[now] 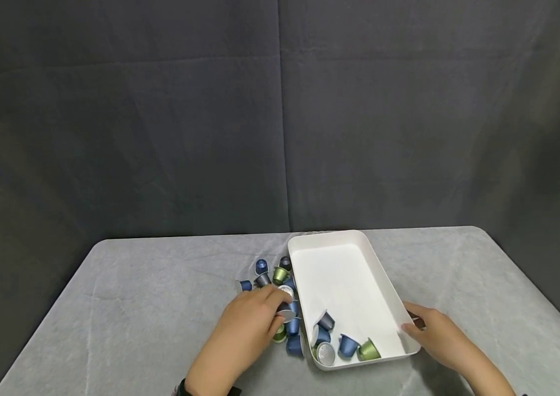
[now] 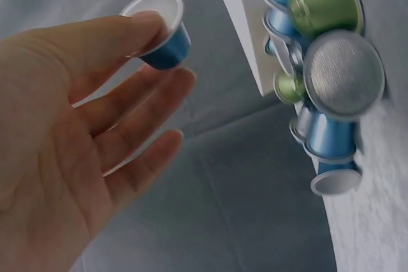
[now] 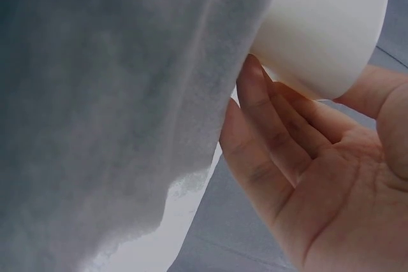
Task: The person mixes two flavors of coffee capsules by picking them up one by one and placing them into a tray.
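My left hand (image 1: 252,319) pinches a blue coffee capsule (image 2: 171,50) between thumb and fingers, just left of a white tray (image 1: 344,286). Its pale lid shows in both the head and left wrist views. Beneath and around that hand lie loose capsules in blue, green and dark tones, among them a green capsule (image 1: 280,275) and a blue capsule (image 1: 294,345). At the tray's near right corner, my right hand (image 1: 438,335) grips the wall; the right wrist view shows fingers against the tray's outside (image 3: 325,36), with part of the thumb hidden behind it.
Inside the tray, several capsules gather at the near end, including a green capsule (image 1: 369,350) and a silver-lidded capsule (image 1: 326,354). A grey cloth-covered table (image 1: 151,308) carries everything. Behind it hangs a dark curtain (image 1: 280,121).
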The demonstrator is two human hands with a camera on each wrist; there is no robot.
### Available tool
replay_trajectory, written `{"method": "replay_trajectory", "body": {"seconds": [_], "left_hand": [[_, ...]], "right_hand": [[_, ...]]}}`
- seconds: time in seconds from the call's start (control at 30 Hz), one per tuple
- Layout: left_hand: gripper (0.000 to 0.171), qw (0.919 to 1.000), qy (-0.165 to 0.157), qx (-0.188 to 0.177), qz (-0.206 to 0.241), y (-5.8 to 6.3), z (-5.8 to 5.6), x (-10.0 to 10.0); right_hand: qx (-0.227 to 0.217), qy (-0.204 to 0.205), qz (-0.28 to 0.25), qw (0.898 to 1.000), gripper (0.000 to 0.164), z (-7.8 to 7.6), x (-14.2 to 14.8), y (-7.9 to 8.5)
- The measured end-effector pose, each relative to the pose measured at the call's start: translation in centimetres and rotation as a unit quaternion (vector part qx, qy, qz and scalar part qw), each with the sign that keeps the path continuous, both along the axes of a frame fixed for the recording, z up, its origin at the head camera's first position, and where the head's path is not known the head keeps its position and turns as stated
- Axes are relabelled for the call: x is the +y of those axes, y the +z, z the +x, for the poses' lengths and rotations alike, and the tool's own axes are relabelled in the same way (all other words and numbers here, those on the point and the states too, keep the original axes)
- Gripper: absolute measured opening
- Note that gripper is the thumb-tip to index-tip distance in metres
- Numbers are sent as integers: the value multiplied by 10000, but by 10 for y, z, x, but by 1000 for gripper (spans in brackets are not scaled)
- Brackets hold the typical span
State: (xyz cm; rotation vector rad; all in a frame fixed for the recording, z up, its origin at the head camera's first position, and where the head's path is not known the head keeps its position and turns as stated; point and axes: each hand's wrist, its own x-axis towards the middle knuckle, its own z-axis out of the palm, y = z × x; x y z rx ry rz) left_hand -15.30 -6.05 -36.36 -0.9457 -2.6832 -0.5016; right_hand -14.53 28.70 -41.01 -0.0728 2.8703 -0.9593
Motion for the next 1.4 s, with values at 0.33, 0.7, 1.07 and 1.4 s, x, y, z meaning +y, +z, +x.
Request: {"method": "replay_trajectory", "body": {"seconds": [0.33,0.7,1.07,1.4], "left_hand": [[22,9959,-595,553,-395,-9,11,25],[20,9935,-717,531,-709,-17,16,39],[21,9935,-699,391,-815,-22,18,44],[22,9932,-710,403,-826,-24,18,44]], "right_hand": [[16,19,70,10000,46,-1,0,0],[-44,5,-49,10000,45,0,1,0],[-164,6,-104,9998,48,0,0,2],[-167,20,-147,9998,49,-1,2,1]]}}
